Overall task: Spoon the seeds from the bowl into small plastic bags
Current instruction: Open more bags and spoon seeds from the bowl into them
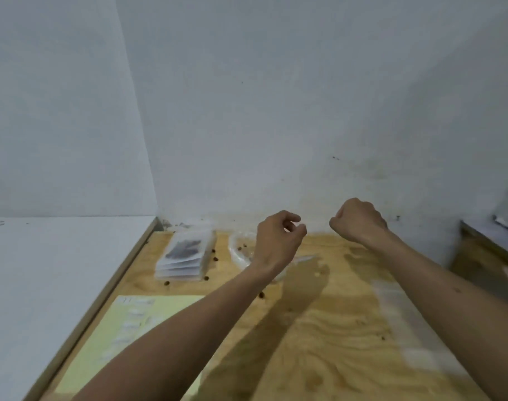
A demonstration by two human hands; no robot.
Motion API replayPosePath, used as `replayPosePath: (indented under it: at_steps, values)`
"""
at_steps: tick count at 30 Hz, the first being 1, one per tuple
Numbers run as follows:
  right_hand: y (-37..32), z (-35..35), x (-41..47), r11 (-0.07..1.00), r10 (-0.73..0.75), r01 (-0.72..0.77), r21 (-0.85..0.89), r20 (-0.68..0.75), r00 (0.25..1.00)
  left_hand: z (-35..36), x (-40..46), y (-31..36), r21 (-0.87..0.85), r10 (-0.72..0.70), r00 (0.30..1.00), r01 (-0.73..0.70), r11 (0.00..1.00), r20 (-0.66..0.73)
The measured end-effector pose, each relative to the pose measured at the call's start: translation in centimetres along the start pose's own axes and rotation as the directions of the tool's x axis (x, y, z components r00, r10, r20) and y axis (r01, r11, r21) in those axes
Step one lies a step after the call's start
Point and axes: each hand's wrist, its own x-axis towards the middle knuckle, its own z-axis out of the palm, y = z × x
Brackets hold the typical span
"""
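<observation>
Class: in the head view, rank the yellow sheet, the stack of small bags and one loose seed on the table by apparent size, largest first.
1. yellow sheet, though nearness to the camera enlarges it
2. stack of small bags
3. loose seed, clearly smallest

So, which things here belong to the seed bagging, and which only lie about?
For the job:
- bowl
- stack of bags
- loose seeds
- clear sheet, possibly bags

Lying about:
- yellow paper
</observation>
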Motion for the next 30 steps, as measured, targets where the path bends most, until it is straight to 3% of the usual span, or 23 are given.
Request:
replayPosePath:
  at_steps: [3,6,10,16,21,25,30]
  values:
    - [5.7,-1.1,-1.1,0.993,0.112,-0.112,-0.049,0.011,0.994,5.4,-1.9,1.0,0.0,0.004,0.984,-0.004,1.0,0.177]
    - [10.8,-1.5,-2.8,0.975,0.205,-0.197,-0.101,0.071,0.976,10.0,-3.7,1.3,0.107,-0.068,0.922,0.029,0.994,0.381]
    - [15.7,0.0,-5.0,0.954,0.278,-0.252,-0.164,0.163,0.947,14.0,-4.9,1.1,0.308,-0.234,0.843,0.086,0.947,0.484]
    - [17.8,1.9,-5.8,0.95,0.304,-0.287,-0.122,0.148,0.941,16.8,-4.5,1.3,0.131,-0.384,0.817,0.364,0.922,0.431]
    - [18.9,2.3,-4.9,0.927,0.345,-0.366,0.079,0.2,0.917,16.5,-3.5,1.2,-0.134,-0.527,0.767,0.604,0.786,0.366]
    - [18.3,1.3,-4.1,0.869,0.34,-0.388,0.306,0.199,0.919,15.8,-3.3,2.1,-0.284,-0.447,0.829,0.542,0.791,0.336]
    - [14.6,-1.2,-3.7,0.863,0.272,-0.28,0.42,0.079,0.959,12.7,-1.5,3.9,-0.339,-0.229,0.955,0.282,0.898,0.188]
